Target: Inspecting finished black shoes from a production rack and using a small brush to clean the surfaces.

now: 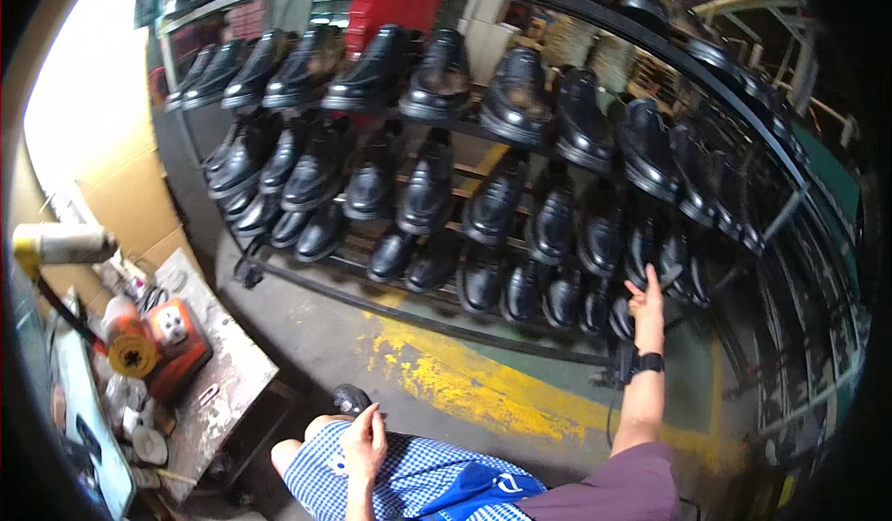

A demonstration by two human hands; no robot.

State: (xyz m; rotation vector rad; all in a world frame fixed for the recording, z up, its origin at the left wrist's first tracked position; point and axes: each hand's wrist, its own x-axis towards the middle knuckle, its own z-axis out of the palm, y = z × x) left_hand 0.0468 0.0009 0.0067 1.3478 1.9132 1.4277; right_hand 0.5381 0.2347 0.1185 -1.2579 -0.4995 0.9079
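My right hand point(647, 309) reaches forward at the right, a dark watch on its wrist. Its fingers are apart, the index finger pointing at a black leather shoe point(641, 247) on the lower part of the rack. I cannot tell whether the fingertip touches that shoe. Close to my body, my left hand point(365, 442) is raised over the blue checked apron point(423, 465). Its fingers are loosely curled, and nothing shows in them. Rows of black shoes point(427, 187) stand tilted on the dark metal rack point(520, 340) in front of me.
At the left, a worn workbench point(228, 363) carries an orange tool point(181, 345) and cluttered small items. Cardboard point(130, 196) stands behind it. More metal racking point(827, 335) runs along the right. Worn yellow paint point(465, 396) marks the floor below the rack.
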